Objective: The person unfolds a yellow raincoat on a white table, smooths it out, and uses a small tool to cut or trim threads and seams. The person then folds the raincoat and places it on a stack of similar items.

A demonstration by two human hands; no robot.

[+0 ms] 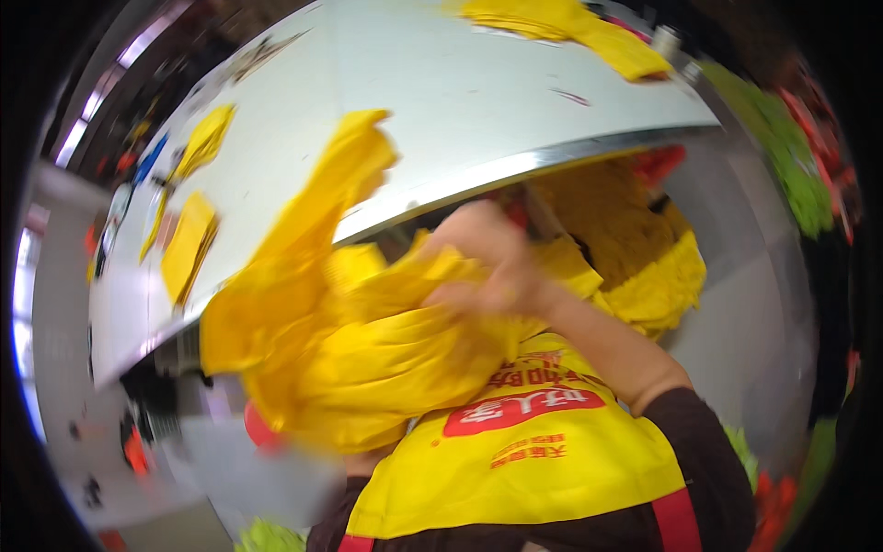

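Note:
A large bunched piece of yellow cloth point(294, 313) hangs in front of me, with one end sticking up over the table's near edge. My right hand point(487, 253) is closed on its upper right part, the fingers bent and blurred by motion. Folds of the cloth cover my left hand; only a bit of my left forearm point(370, 460) shows below them. On my body is a yellow apron point(552, 474) with red straps and a red printed patch, its upper part partly behind the cloth.
The white table point(441, 101) has a metal near edge. Folded yellow cloths point(190, 247) lie on its left side, and more yellow cloth point(575, 28) at the far right. Under the edge, right of my hand, sits a heap of yellow cloth point(658, 285). Lime-green cloth point(782, 156) lies far right.

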